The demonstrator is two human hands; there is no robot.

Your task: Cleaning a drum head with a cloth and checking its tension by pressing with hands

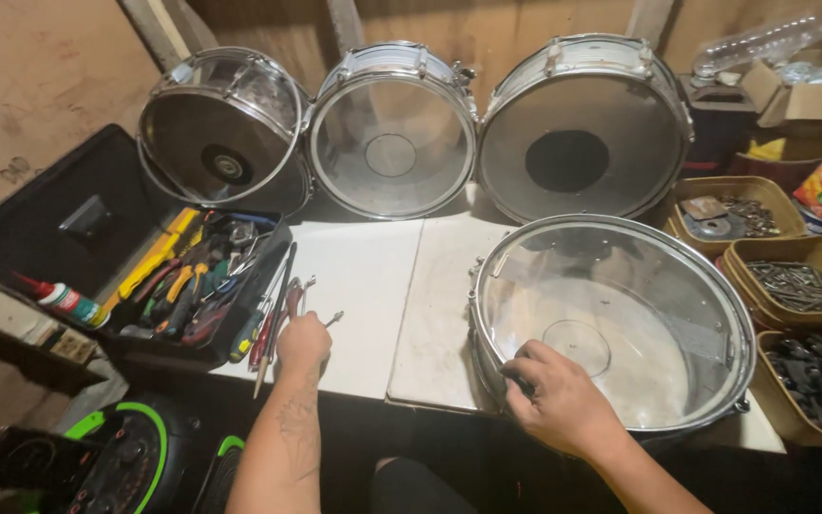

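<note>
At the near right of the white board, the snare drum [620, 324] lies flat, the right hand [558, 400] curled over its near rim. The left hand [303, 345] closes on small tools [278, 305] beside the toolbox [192, 286]; a tool is being picked, and next it must meet a rim fitting squarely.

We see a low work surface covered by two pale boards [387, 286] side by side at centre frame. On them — a snare drum [620, 324] lying flat at the right, loose wrenches and screwdrivers [273, 314] at the left edge, and three drums [392, 128] standing on their sides along the top.
</note>
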